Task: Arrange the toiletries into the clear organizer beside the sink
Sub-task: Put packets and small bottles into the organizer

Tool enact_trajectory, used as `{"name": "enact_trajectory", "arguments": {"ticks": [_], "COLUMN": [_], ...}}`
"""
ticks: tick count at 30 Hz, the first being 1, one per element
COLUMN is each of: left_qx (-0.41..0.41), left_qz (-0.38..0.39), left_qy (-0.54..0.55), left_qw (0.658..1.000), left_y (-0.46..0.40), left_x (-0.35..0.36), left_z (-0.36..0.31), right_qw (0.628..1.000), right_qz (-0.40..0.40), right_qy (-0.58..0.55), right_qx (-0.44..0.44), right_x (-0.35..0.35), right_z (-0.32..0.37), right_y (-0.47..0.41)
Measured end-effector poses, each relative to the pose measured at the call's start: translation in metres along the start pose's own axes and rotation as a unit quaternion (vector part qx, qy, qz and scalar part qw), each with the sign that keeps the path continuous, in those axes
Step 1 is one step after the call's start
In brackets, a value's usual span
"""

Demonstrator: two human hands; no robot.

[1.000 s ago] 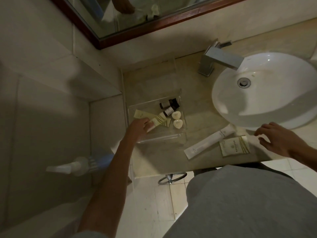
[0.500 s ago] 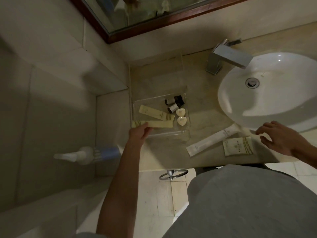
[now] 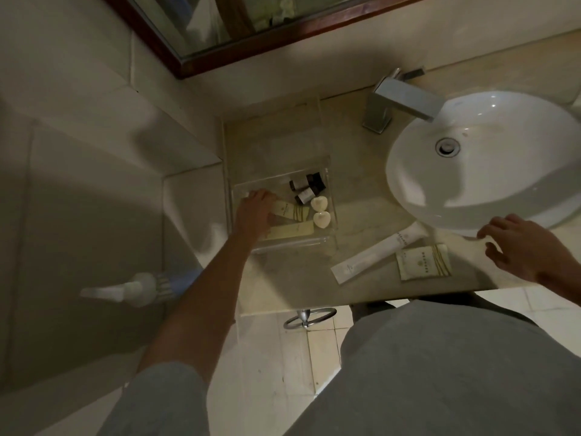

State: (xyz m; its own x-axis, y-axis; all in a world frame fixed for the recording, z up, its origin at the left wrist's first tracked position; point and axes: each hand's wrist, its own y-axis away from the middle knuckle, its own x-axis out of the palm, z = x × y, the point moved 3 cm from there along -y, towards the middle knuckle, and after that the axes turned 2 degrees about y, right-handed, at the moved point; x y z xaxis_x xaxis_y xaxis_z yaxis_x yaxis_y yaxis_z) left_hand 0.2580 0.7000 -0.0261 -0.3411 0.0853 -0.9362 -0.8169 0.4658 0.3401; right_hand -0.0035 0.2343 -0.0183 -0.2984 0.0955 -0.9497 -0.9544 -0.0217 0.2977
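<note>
1. The organizer point(image 3: 330, 196) is sitting on the counter point(image 3: 283, 278), left of the sink point(image 3: 490, 158) and in front of the mirror point(image 3: 251, 23).
2. The left hand point(image 3: 256, 212) is reaching down into the organizer's left half, its fingers curled over the near end of a cream packet point(image 3: 290, 211); whether it is pinching the packet or only touching it cannot be told.
3. A second cream packet point(image 3: 290, 231) is lying flat along the organizer's front wall, just beside that hand.
4. Three dark bottles point(image 3: 306, 187) are clustering at the organizer's back right, and two pale soaps point(image 3: 320, 212) are lying just in front of them.
5. A long white sachet point(image 3: 377, 251) is lying diagonally on the counter between organizer and sink, its far end touching the sink's rim.
6. A square sachet point(image 3: 423, 262) is lying just right of it, near the counter's front edge.
7. The right hand point(image 3: 518, 247) is hovering empty, fingers loosely spread, beside the sink's front rim and right of the square sachet.
8. The tap point(image 3: 405, 99) is standing behind the sink.
</note>
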Motion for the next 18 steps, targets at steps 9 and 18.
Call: {"name": "enact_trajectory", "arguments": {"ticks": [9,18], "left_qx": [-0.004,-0.057], "left_qz": [0.100,0.082], "left_qy": [0.043,0.049], "left_qw": [0.994,0.994], "left_y": [-0.007,0.005], "left_x": [-0.022,-0.126], "left_z": [0.009,0.047], "right_qw": [1.000,1.000], "right_qz": [0.006,0.013], "right_qy": [-0.010,-0.023], "right_qx": [0.019,0.002], "right_x": [0.007,0.007], "right_z": [-0.007,-0.008], "right_y": [0.007,0.000]}}
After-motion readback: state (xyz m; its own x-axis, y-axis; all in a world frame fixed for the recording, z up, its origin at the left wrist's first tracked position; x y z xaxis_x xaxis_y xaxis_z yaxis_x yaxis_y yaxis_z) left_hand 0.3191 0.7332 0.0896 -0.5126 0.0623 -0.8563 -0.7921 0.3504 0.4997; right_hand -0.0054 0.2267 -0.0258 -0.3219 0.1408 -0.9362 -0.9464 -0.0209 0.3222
